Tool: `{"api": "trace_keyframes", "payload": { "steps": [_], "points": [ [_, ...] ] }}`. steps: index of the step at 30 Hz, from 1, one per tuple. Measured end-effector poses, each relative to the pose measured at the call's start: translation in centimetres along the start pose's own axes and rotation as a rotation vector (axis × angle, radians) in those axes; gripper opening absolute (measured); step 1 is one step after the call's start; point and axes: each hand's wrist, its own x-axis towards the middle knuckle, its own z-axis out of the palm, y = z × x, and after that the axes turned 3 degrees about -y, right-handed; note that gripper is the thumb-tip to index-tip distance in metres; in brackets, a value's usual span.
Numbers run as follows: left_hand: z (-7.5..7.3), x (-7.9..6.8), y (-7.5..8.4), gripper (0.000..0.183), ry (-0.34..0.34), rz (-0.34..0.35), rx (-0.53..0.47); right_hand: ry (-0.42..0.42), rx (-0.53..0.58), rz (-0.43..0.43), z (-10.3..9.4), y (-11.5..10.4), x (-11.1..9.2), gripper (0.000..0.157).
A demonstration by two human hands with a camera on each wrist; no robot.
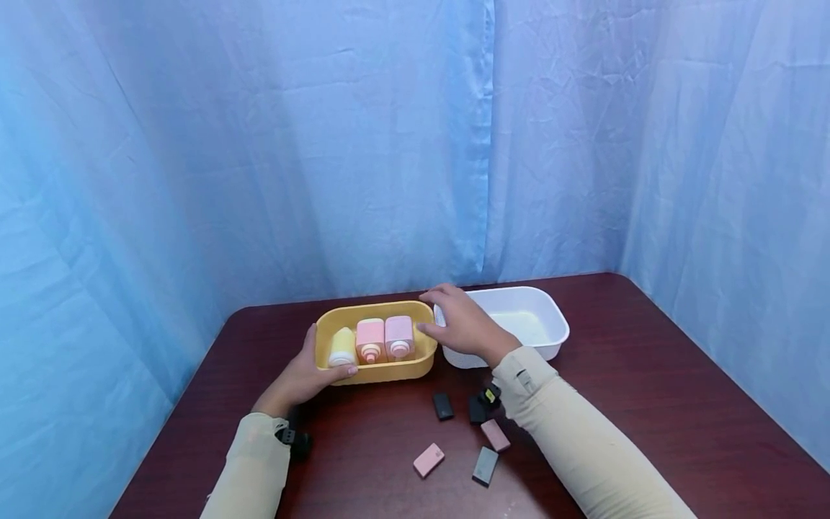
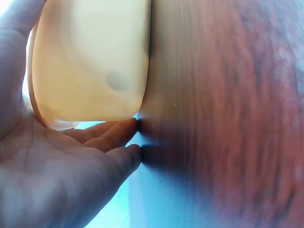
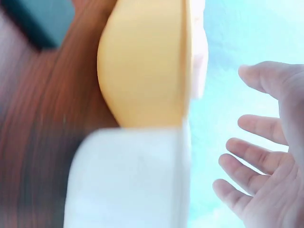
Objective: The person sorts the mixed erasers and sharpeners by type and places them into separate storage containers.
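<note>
At the table's back stands a yellow plastic basket (image 1: 382, 373) with three small bottle-shaped things lying in it: a yellow one with a white end (image 1: 344, 344), a pink one (image 1: 370, 333) and a lilac one (image 1: 398, 330). My left hand (image 1: 308, 371) grips the basket's left end, thumb along the front rim and fingers round the outer side. Over the basket's right end, my right hand (image 1: 463, 321) hovers with spread fingers. The right wrist view shows those fingers (image 3: 256, 126) apart from the rims, holding nothing. A white basket (image 1: 551, 349) stands close against the yellow one.
Several small blocks lie on the dark red table (image 1: 363, 461) in front: a black one (image 1: 443, 406), a pink one (image 1: 429, 460), a grey one (image 1: 485, 466) and a dusky pink one (image 1: 496, 435). Blue curtains (image 1: 389, 144) hang around the table.
</note>
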Motion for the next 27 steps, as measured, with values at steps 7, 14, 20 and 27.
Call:
{"api": "trace_keyframes", "payload": {
  "steps": [7,14,20,27],
  "points": [
    [0.1,0.0,0.1,0.131,-0.004,-0.004,0.003,0.082,0.001,0.104,-2.4,3.9,-2.5,0.054],
    [0.0,-0.1,0.2,0.131,-0.004,-0.015,0.009,0.190,-0.015,0.244,-4.6,8.3,-5.8,0.051],
    [-0.1,-0.3,0.2,0.130,-0.008,-0.013,0.002,0.331,0.025,0.310,-5.4,11.9,-8.0,0.051],
    [-0.2,-0.3,0.4,0.131,-0.001,-0.011,0.013,0.266,0.197,0.433,-5.1,14.9,-9.3,0.062]
  ]
}}
